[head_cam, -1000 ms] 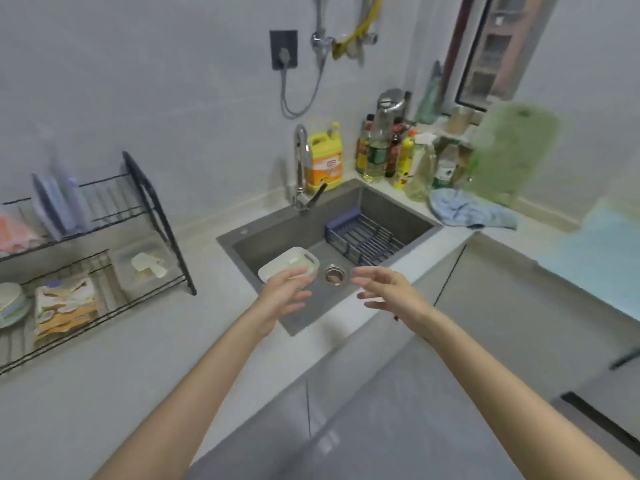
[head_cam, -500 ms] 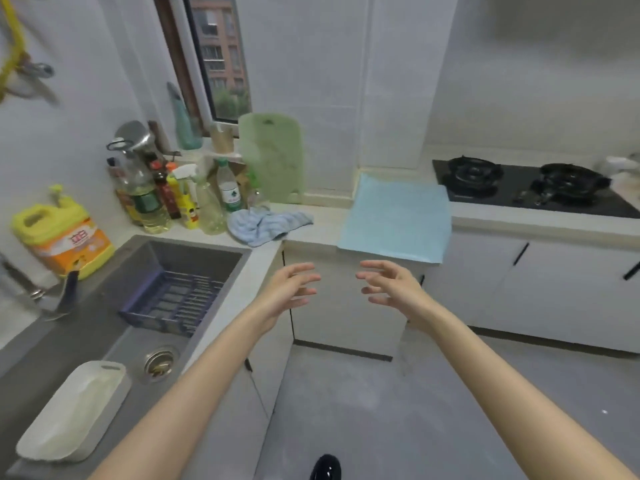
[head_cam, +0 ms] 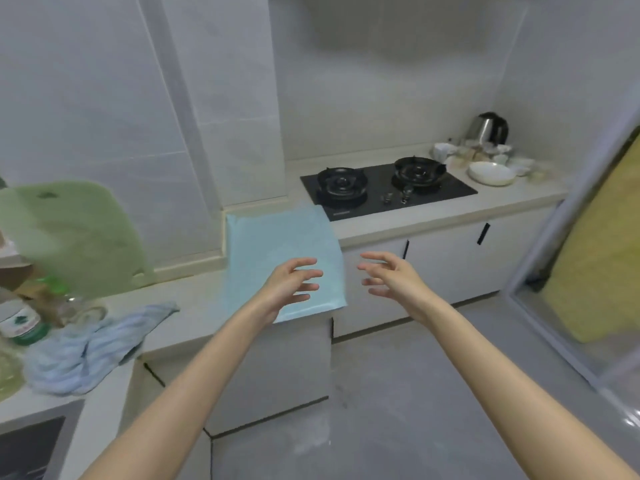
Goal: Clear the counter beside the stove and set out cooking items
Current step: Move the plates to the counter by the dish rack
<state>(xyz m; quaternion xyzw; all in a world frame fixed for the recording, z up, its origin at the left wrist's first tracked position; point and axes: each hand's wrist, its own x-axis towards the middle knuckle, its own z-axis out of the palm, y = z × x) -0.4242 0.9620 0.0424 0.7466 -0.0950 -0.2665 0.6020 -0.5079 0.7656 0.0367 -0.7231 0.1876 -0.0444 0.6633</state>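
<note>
Tiled kitchen, counter point(head_cam: 408, 221) mid-frame | stove point(head_cam: 388, 188) centre right on it, light blue mat point(head_cam: 277, 240) just left, overhanging the edge | we see left hand point(head_cam: 287, 285) and right hand point(head_cam: 391, 275) at centre, apart, fingers spread, holding nothing | bowls point(head_cam: 491, 173), kettle point(head_cam: 488, 128) upper right

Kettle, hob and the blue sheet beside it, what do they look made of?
Kettle: likely steel, a grey body with bright reflections; the black handle and lid are probably plastic.
Hob: a black glass top by the look, flat and glossy, with dark metal burners.
Sheet: thin cloth or a soft mat, matte, hanging limp over the counter edge; blur leaves it open.
</note>
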